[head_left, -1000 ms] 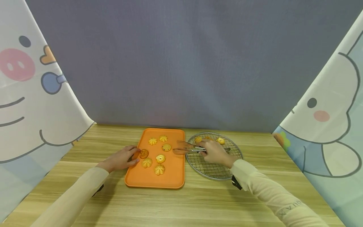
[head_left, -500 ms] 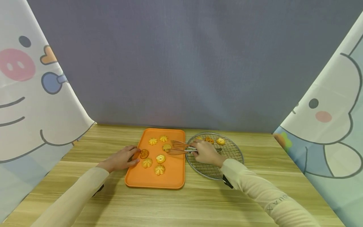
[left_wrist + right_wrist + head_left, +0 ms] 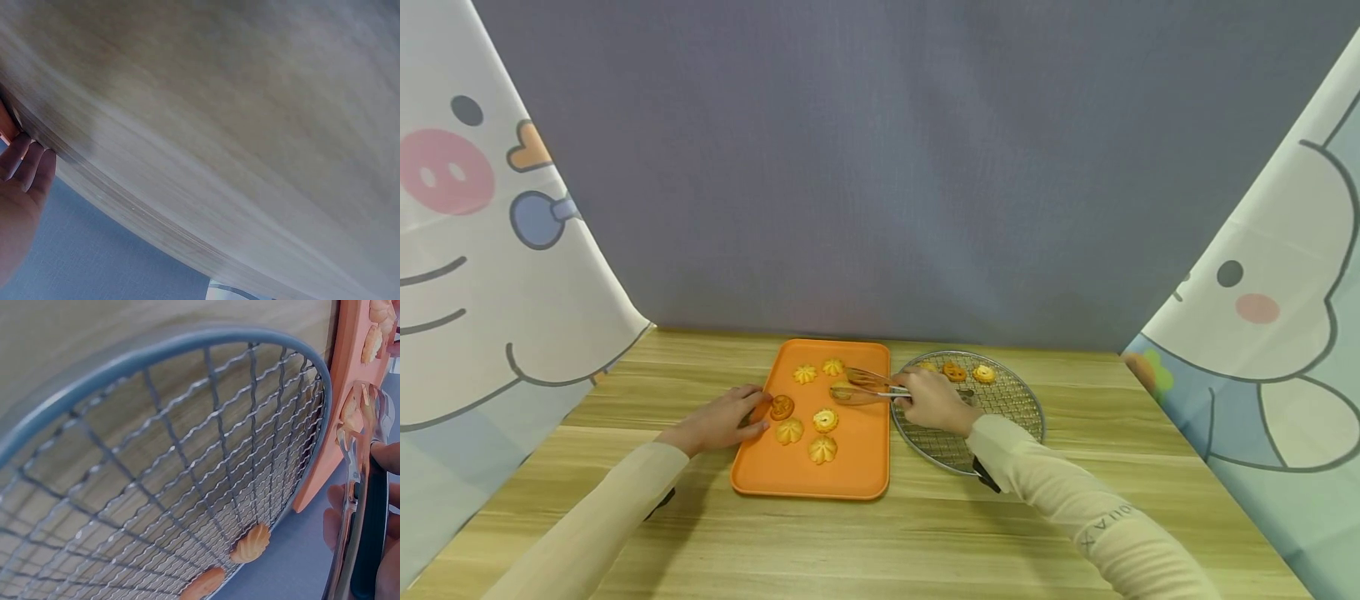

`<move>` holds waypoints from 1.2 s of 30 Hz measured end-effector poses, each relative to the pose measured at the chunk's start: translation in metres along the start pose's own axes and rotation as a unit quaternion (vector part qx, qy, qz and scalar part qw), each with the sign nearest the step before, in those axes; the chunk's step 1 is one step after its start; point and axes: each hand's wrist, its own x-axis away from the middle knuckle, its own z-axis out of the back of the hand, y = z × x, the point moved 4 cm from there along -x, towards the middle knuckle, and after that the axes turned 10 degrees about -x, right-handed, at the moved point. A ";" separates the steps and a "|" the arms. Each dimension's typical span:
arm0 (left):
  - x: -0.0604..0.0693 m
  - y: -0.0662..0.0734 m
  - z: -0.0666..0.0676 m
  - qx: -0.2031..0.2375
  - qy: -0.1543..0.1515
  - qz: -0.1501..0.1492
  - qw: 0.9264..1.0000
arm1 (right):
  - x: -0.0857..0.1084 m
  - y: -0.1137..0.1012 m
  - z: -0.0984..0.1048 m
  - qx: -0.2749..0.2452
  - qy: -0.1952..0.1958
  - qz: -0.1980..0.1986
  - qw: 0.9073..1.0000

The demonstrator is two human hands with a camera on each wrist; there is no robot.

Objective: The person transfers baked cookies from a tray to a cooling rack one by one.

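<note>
In the head view an orange tray (image 3: 857,475) holds several yellow and brown cookies. My left hand (image 3: 722,419) rests at its left edge, fingers relaxed, fingertips touching the rim near a brown cookie (image 3: 782,407). My right hand (image 3: 934,402) grips a pair of tongs (image 3: 891,393), reaching left over the tray. The tong tips lie around a round cookie (image 3: 841,392); whether they press on it I cannot tell. In the right wrist view the tongs (image 3: 369,506) are in the curled fingers, their heads by a cookie (image 3: 350,414) on the tray.
A round wire rack (image 3: 1015,417) stands right of the tray, under my right hand. Near its far edge lie a brown cookie (image 3: 955,372), a pale-centred cookie (image 3: 984,373) and another partly hidden one. A grey backdrop (image 3: 880,167) rises behind the wooden table (image 3: 775,542).
My right hand and the tongs have moved left, from the tray's right edge to the round cookie. The left hand has stayed in place.
</note>
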 end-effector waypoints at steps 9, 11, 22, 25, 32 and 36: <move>-0.001 0.001 0.001 0.004 0.009 -0.008 1.000 | -0.005 -0.002 -0.003 0.007 -0.009 -0.008 1.000; -0.001 0.001 0.001 0.007 0.005 -0.006 1.000 | -0.006 -0.003 -0.004 0.010 -0.010 -0.009 1.000; -0.001 -0.002 -0.001 0.005 -0.003 -0.001 1.000 | -0.008 -0.002 -0.005 0.013 -0.013 -0.006 1.000; -0.001 -0.002 -0.001 0.006 -0.004 0.000 1.000 | -0.008 -0.002 -0.005 0.019 -0.012 -0.001 1.000; 0.000 0.000 0.001 0.012 0.011 -0.010 1.000 | -0.008 -0.002 -0.005 0.020 -0.012 0.004 1.000; 0.000 0.001 0.002 -0.001 0.034 -0.028 0.999 | -0.008 -0.003 -0.004 0.021 -0.009 0.006 1.000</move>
